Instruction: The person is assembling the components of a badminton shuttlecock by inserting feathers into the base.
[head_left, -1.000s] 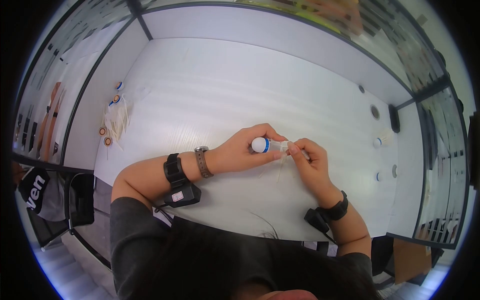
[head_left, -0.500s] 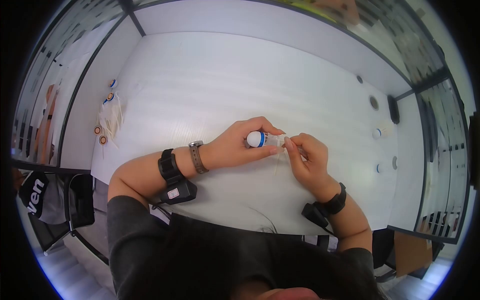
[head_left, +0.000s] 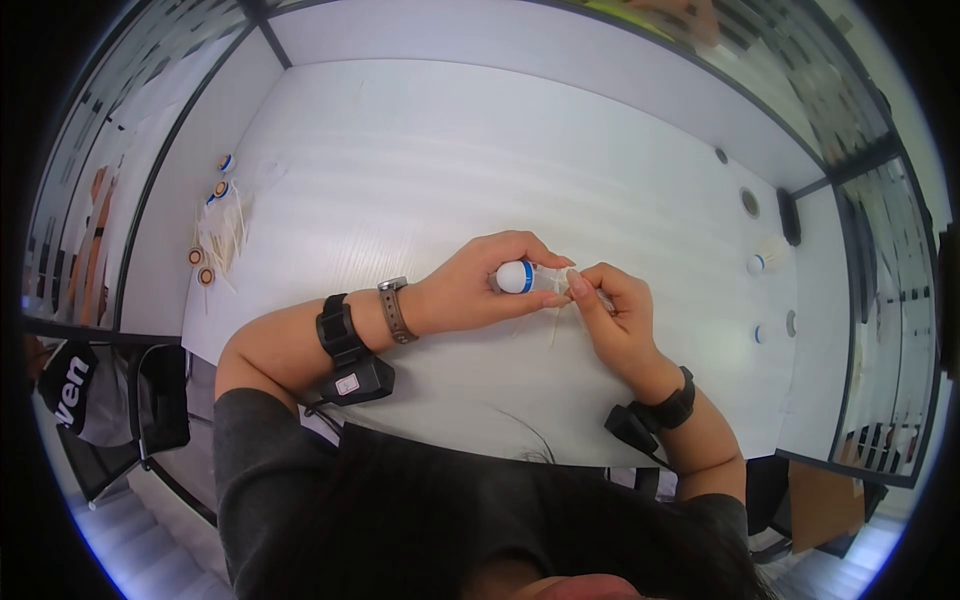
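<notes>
A shuttlecock [head_left: 520, 277] with a white cork head and a blue band is held over the middle of the white table [head_left: 420, 180]. My left hand [head_left: 470, 290] wraps around its head end. My right hand [head_left: 612, 318] pinches the feather end just to the right, thumb and fingers closed on the feathers. A few loose white feathers lie on the table right under the hands. Both wrists wear black straps with small boxes; the left also has a watch.
Several loose feathers and cork heads [head_left: 212, 225] lie at the table's far left. Two more shuttlecocks sit at the right: one [head_left: 758, 263], another [head_left: 760, 333]. A black object [head_left: 788, 218] and round table holes [head_left: 749, 203] are at the right. A chair [head_left: 160, 400] stands lower left.
The hands stay together on the shuttlecock with small finger shifts. The view has moved slightly, so the table sits a little lower and to the left in the picture.
</notes>
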